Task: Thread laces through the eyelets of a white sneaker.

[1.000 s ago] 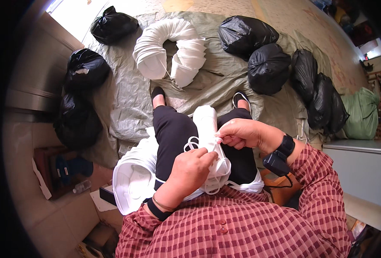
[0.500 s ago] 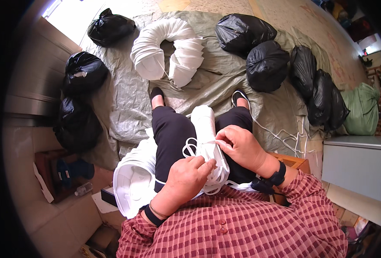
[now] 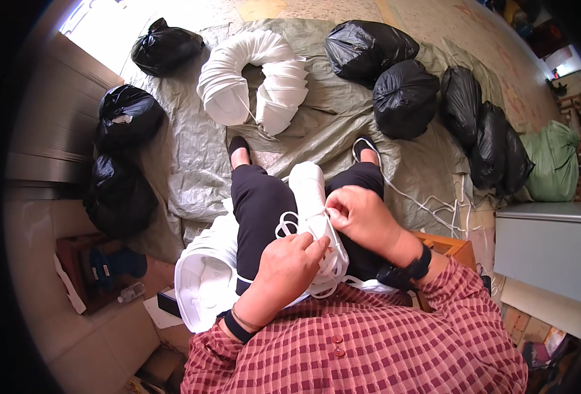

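Between my knees lies a long white rounded bundle (image 3: 307,184), with loops of narrow white cord (image 3: 286,227) hanging about its near part. My right hand (image 3: 367,215) is closed in a pinch at the bundle's right side, on the white cord. From the left, my left hand (image 3: 288,264) rests over the near loops with thumb and fingers together on the cord; its fingertips are partly hidden. Beside my left thigh leans a stack of nested white cup-shaped pieces (image 3: 202,289).
A curved stack of similar white pieces (image 3: 280,72) lies on the grey-green sheet (image 3: 198,141) beyond my feet. Black bags (image 3: 405,98) stand around it on both sides. A white cord (image 3: 408,200) trails at the right, near a green sack (image 3: 553,161) and a grey box (image 3: 546,253).
My right hand has turned slightly and shifted a little left, still pinching by the bundle. My left hand has barely moved. The view has shifted slightly.
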Available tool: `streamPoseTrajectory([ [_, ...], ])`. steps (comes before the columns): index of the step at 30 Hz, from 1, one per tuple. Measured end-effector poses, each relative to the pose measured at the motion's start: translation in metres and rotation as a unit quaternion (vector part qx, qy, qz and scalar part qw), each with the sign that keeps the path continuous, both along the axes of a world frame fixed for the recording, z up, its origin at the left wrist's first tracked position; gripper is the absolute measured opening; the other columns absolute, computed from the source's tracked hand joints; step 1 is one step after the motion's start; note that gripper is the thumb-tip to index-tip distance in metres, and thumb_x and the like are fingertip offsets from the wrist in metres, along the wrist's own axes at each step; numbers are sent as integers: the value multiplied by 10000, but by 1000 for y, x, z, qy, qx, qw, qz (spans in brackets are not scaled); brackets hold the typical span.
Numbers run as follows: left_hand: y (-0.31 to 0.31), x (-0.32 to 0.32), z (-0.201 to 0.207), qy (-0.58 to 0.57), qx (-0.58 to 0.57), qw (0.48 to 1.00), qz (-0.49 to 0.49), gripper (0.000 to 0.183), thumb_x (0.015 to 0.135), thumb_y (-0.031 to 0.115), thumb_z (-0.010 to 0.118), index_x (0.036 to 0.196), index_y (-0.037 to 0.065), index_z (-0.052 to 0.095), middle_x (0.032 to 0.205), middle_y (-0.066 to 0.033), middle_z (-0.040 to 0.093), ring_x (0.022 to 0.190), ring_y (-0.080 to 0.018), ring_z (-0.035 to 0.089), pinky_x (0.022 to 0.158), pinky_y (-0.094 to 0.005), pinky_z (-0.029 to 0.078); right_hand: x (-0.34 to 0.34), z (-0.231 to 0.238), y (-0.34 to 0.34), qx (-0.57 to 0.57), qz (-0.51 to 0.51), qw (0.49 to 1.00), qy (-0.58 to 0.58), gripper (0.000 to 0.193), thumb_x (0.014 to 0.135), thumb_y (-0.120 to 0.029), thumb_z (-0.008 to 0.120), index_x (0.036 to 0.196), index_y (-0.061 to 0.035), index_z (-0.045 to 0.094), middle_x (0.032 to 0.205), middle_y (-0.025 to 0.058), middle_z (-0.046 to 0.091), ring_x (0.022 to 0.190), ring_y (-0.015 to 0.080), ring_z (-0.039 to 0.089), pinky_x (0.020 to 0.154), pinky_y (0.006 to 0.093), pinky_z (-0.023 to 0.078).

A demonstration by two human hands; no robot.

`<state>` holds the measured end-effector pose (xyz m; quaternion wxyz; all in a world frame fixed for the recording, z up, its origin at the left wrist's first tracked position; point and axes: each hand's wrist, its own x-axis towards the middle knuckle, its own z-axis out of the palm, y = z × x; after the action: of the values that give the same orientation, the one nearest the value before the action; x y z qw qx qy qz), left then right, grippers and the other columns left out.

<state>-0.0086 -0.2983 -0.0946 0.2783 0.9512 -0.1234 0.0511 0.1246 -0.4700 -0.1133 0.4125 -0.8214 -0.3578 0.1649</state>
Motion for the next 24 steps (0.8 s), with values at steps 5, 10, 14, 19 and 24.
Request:
streamPoseTrajectory([
  [5,7,1,-8,26,-161,986,39,245,754,6,665,997,42,680,778,-125,612,691,-314,652,604,-382,508,67,9,9,-172,170,881,406,125,932,-142,672,980,-29,690,772,-24,651,620,63,593,559,229,484],
  [10,30,-24,-1,68,-154,985,37,211,722,-39,647,920,33,661,773,-125,619,733,-336,657,631,-406,522,69,7,30,-160,146,976,26,145,888,-111,667,981,1,671,849,106,687,785,236,685,734,333,530],
  [14,13,-28,11,24,6,998,-53,156,773,121,696,918,82,654,778,-48,594,724,-235,656,627,-385,533,27,-18,35,44,84,978,-183,495,908,-268,735,1303,-20,571,1341,213,545,1211,362,557,1049,431,430],
  [19,-46,-1,11,-18,85,965,-246,115,870,198,601,856,86,585,760,-49,581,653,-196,656,558,-331,519,13,-40,42,-69,41,979,-187,502,909,-320,726,1337,-82,616,1386,172,559,1305,371,510,1103,449,395],
  [24,-37,-12,22,-2,68,969,-240,151,860,223,623,868,78,579,767,-51,580,678,-215,661,580,-351,529,7,-27,26,51,42,987,-146,374,897,-159,713,1250,-47,655,1342,164,592,1271,359,546,1077,448,434],
])
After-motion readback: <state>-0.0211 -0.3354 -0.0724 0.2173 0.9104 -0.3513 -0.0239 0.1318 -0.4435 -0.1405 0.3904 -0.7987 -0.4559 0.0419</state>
